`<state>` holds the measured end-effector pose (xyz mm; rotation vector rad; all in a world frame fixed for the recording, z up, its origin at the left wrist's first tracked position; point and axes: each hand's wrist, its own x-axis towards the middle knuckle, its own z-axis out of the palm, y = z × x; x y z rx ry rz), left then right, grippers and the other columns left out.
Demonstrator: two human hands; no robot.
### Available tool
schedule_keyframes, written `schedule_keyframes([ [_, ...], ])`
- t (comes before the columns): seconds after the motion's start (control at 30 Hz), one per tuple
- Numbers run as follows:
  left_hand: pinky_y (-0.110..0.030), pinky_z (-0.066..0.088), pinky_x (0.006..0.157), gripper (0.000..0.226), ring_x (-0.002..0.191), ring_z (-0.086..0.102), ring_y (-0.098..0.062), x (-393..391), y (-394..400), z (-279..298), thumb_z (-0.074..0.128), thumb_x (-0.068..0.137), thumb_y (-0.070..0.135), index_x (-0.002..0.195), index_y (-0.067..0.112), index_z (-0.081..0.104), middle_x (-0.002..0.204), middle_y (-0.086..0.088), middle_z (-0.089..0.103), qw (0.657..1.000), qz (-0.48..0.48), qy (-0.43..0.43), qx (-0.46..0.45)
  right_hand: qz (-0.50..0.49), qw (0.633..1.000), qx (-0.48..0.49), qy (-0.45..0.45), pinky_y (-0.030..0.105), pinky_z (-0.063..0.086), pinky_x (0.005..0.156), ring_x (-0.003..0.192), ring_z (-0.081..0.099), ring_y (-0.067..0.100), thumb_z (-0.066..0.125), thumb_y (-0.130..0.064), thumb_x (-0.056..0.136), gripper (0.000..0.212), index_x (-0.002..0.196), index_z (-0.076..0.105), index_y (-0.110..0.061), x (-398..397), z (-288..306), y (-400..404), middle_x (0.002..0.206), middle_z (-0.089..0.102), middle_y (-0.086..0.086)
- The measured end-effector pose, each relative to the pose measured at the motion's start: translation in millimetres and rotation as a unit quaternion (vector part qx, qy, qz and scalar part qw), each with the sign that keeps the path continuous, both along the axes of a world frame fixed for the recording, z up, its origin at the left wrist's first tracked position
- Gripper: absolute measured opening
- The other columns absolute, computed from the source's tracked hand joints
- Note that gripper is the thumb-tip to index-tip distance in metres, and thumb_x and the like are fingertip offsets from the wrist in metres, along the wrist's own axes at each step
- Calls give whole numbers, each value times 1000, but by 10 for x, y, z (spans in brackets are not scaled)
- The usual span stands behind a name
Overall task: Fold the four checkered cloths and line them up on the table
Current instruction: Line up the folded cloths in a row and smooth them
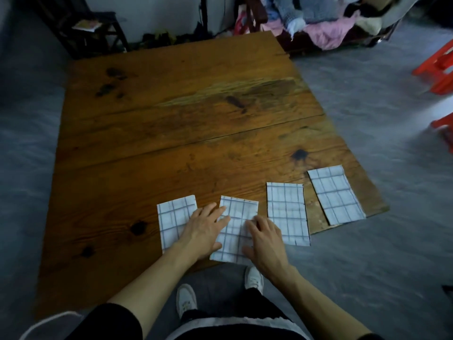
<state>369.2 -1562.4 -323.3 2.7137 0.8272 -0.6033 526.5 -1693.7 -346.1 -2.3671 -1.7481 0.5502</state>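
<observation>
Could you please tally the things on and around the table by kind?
Folded white-and-blue checkered cloths: 4
Brown wooden table: 1
Red plastic stools: 2
Dark wooden chair: 1
Total: 8

Dim indoor light, soft shadows, wide-angle bending, smeared blur at edges

far table [186, 99] bare; 4 folded cloths [285, 212] crowd near edge.

wooden table [171, 114], 4 folded checkered cloths [285, 212] in row nr front edge
</observation>
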Motion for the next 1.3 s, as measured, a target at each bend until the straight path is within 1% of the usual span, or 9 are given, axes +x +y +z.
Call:
schedule_keyframes([
  [0.1, -46, 14, 120, 83, 152, 3, -26, 65, 51, -3, 64, 90, 49, 156, 31, 18, 166, 3, 7, 1000, -3, 25, 7, 16, 1000, 11, 4, 41, 40, 103, 127, 42, 24, 72, -42, 70, 62, 125, 50, -24, 111, -59, 25, 133, 45, 2],
  [0.2, -46, 13, 121, 84, 152, 3, -25, 70, 3, -4, 63, 90, 51, 156, 32, 16, 166, 4, 6, 999, 12, 33, 3, 43, 999, -9, -8, 43, 35, 110, 139, 32, 26, 70, -40, 75, 66, 133, 45, -23, 151, -59, 15, 142, 40, 3],
  [0.4, -46, 12, 121, 82, 152, 4, -25, 35, -91, -22, 62, 90, 49, 156, 29, 17, 166, 3, 8, 996, 93, -3, 15, 91, 996, -20, 6, 41, 33, 109, 141, 24, 21, 76, -39, 71, 74, 134, 41, -23, 273, -8, 289, 144, 35, -3],
  [0.53, -47, 12, 121, 83, 152, 4, -25, 11, -105, -64, 63, 90, 49, 156, 28, 18, 166, 4, 9, 990, 141, -22, 18, 109, 993, -37, 18, 42, 25, 113, 145, 16, 19, 75, -35, 75, 76, 140, 37, -24, 326, 12, 482, 151, 30, -3],
  [0.8, -49, 15, 120, 83, 152, 5, -27, -13, 9, -139, 63, 89, 51, 156, 28, 19, 166, 3, 9, 983, 178, -36, 25, 130, 990, -55, 10, 46, 20, 119, 149, 11, 20, 74, -35, 79, 80, 147, 32, -25, 342, 32, 753, 156, 24, -3],
  [0.87, -50, 13, 120, 83, 152, 4, -27, -24, 36, -143, 63, 89, 51, 156, 29, 19, 166, 3, 10, 982, 182, -38, 24, 133, 989, -58, 10, 47, 18, 119, 149, 11, 21, 72, -35, 81, 79, 147, 30, -26, 338, 38, 783, 157, 23, -2],
  [1.0, -53, 4, 120, 82, 152, -3, -29, -20, 6, -134, 62, 90, 49, 156, 26, 20, 166, 0, 8, 982, 184, -39, 34, 157, 987, -33, -9, 44, 20, 117, 146, 16, 19, 70, -35, 81, 73, 143, 34, -25, 355, 96, 793, 152, 30, -3],
  [1.2, -54, 3, 119, 87, 152, -2, -31, -13, -86, -73, 59, 88, 59, 155, 20, 19, 166, -6, 9, 977, 205, -16, 60, 189, 978, -88, -27, 46, 11, 121, 151, 0, 23, 69, -47, 84, 91, 154, 17, -22, 358, 111, 718, 162, 10, -2],
  [1.3, -54, 2, 119, 87, 152, -2, -31, -26, -103, -71, 56, 89, 60, 156, 19, 16, 166, -7, 8, 976, 209, -12, 54, 185, 979, -87, -24, 46, 10, 121, 152, 0, 24, 69, -46, 84, 91, 155, 17, -24, 363, 108, 710, 163, 9, -3],
])
